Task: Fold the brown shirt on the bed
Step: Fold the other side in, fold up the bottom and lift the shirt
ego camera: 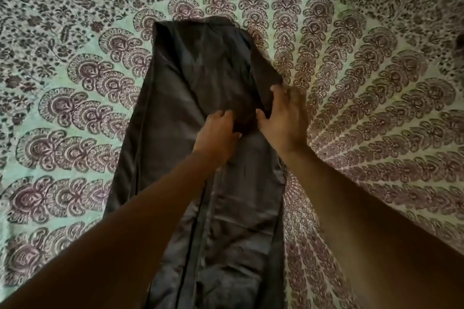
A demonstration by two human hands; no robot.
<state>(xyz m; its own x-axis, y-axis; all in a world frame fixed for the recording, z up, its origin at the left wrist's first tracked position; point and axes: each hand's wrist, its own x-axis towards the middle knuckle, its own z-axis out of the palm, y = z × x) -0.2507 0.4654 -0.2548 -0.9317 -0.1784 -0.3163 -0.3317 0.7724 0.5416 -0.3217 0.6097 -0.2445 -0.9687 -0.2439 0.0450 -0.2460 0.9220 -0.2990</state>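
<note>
Two bare forearms, no sleeves, left hand (216,137), right hand (283,120)

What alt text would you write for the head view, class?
Two bare hands, left hand and right hand, grip a folded flap of the brown shirt, which lies lengthwise on a floral patterned bedspread.

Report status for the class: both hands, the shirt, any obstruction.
Left hand and right hand gripping a folded flap mid-shirt. Brown shirt lying lengthwise on the patterned bedspread. Nothing in the way.
</note>
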